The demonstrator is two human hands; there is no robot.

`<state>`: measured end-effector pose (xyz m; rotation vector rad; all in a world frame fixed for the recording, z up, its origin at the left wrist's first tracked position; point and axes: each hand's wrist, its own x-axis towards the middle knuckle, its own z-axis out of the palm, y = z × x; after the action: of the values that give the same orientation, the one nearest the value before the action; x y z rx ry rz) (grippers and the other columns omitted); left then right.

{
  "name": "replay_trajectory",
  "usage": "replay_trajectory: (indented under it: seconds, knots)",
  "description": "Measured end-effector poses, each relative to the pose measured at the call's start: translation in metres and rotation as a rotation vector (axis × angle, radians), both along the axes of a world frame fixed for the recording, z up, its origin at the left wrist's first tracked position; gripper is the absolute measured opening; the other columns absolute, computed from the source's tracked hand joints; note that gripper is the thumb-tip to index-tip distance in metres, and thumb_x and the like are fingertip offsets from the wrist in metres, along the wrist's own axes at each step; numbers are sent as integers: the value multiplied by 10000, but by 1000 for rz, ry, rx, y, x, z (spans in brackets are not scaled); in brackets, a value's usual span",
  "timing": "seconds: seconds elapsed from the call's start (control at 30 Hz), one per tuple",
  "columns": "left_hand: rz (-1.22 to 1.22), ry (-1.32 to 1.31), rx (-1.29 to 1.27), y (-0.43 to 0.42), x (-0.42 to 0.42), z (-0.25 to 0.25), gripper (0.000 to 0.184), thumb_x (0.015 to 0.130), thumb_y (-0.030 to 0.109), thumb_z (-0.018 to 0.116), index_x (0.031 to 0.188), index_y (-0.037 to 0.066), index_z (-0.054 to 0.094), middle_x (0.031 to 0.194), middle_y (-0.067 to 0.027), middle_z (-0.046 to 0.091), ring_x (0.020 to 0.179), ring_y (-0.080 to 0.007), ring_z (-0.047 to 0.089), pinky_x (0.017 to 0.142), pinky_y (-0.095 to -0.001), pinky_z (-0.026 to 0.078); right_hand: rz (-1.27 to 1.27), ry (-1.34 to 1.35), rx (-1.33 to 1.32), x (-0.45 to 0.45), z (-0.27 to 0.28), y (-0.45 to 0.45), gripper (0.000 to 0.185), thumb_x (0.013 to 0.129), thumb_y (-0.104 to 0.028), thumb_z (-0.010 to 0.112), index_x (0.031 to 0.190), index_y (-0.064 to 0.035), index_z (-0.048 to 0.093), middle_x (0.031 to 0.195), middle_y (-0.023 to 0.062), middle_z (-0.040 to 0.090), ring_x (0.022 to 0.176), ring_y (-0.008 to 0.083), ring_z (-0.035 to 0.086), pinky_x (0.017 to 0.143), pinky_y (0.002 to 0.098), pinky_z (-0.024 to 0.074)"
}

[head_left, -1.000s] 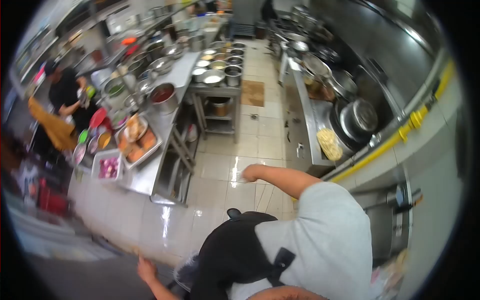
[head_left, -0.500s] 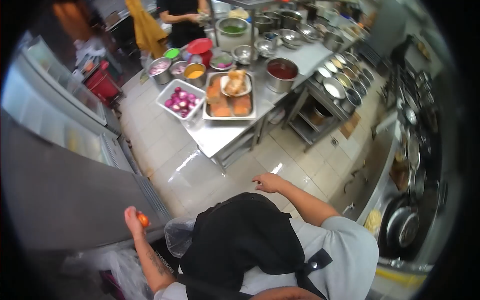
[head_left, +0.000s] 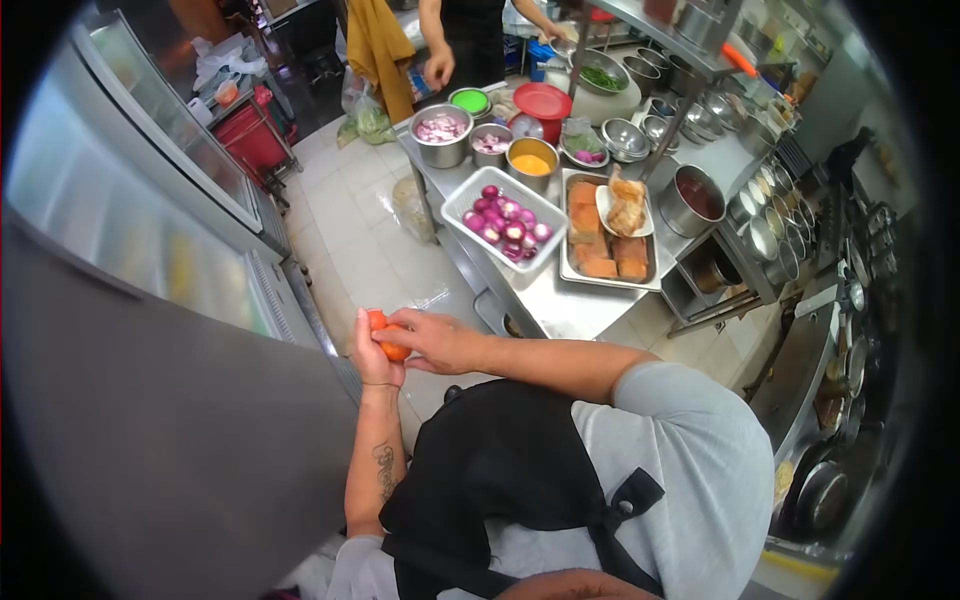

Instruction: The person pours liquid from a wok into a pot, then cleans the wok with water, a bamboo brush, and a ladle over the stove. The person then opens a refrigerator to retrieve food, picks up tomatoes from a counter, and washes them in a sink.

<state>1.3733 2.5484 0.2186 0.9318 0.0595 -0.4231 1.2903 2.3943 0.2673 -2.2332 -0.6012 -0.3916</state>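
Observation:
My left hand [head_left: 367,352] is closed around tomatoes, palm turned inward, in front of my body. One orange-red tomato [head_left: 376,319] shows at the top of the grip and a second tomato [head_left: 395,351] shows just below it. My right hand [head_left: 437,341] reaches across from the other side, its fingers curled over the tomatoes and meeting my left hand. Parts of both tomatoes are hidden by the fingers.
Ahead, a steel table [head_left: 573,312] carries a white tub [head_left: 460,220] of peeled red onions, a tray [head_left: 611,282] of orange-pink blocks and several pots. A grey fridge [head_left: 170,400] stands close on my left. Across the table is another person's hand [head_left: 438,68].
My right hand has swung left to join my left hand at the tomatoes. My left hand has moved right and up. The view has turned left, showing the table nearer.

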Motion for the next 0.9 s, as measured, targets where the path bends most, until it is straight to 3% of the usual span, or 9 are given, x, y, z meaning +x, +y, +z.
replay_trajectory:
  seconds: [0.1, 0.23, 0.43, 0.5, 0.63, 0.7, 0.77, 0.87, 0.9]
  knots:
    - [-88, 142, -51, -6, 52, 23, 338, 1109, 431, 511, 1073, 105, 596, 963, -30, 593, 949, -152, 592, 858, -333, 508, -76, 144, -68, 53, 22, -1, 640, 822, -182, 852, 1392, -147, 564, 1301, 124, 571, 1132, 363, 635, 948, 449, 557]
    - [-85, -202, 316, -5, 144, -18, 302, 1117, 386, 523, 1126, 91, 589, 973, -40, 620, 892, -149, 585, 818, -334, 512, -168, 307, 95, 123, 2, -15, 604, 793, -212, 863, 1326, -177, 582, 1241, 129, 570, 1107, 376, 649, 928, 463, 570]
    - [-116, 113, 112, -31, 269, -45, 364, 1113, 443, 517, 1286, 123, 530, 1211, -100, 651, 937, -205, 612, 876, -385, 538, -265, 279, 111, 248, -24, -51, 673, 784, -161, 874, 1387, -174, 576, 1277, 147, 557, 1088, 396, 664, 962, 458, 568]
    - [-263, 397, -171, -49, 316, -38, 403, 1095, 514, 502, 1284, 165, 575, 1270, -88, 655, 1052, -270, 639, 932, -451, 556, -244, 270, 127, 308, -39, -58, 712, 793, -158, 872, 1433, -172, 559, 1295, 158, 553, 1080, 395, 668, 964, 451, 569]
    - [-353, 325, -127, -65, 451, -58, 455, 1062, 539, 537, 1312, 163, 595, 1306, -75, 651, 1074, -308, 642, 862, -448, 570, -83, 406, 434, 435, -26, -90, 808, 820, -161, 857, 1543, -149, 495, 1359, 187, 540, 1070, 385, 672, 963, 436, 568]
    - [-289, 274, -23, -65, 511, -43, 463, 1036, 560, 565, 1259, 157, 608, 1222, -81, 674, 977, -291, 667, 741, -422, 572, -76, 309, 343, 487, -7, -113, 826, 854, -162, 848, 1580, -160, 453, 1379, 178, 545, 990, 321, 689, 880, 410, 593]
    - [-277, 268, 127, -61, 566, -20, 448, 1052, 547, 552, 1221, 135, 595, 986, -98, 688, 711, -268, 684, 606, -423, 582, -122, 211, 214, 546, 22, -140, 760, 897, -205, 813, 1570, -152, 464, 1401, 164, 550, 1007, 307, 686, 879, 402, 590]
    - [-181, 267, 185, -61, 631, 15, 529, 1025, 608, 574, 1148, 94, 597, 818, -91, 656, 656, -281, 676, 558, -429, 568, -107, 100, 93, 623, 46, -181, 611, 930, -234, 781, 1493, -135, 566, 1283, 145, 649, 991, 296, 696, 894, 384, 573]
    - [-198, 264, 167, -57, 650, 19, 554, 1020, 622, 573, 1134, 80, 596, 785, -95, 646, 644, -287, 675, 546, -430, 565, -76, 250, 98, 642, 66, -194, 597, 932, -234, 781, 1483, -133, 577, 1252, 138, 669, 984, 296, 696, 899, 381, 570]
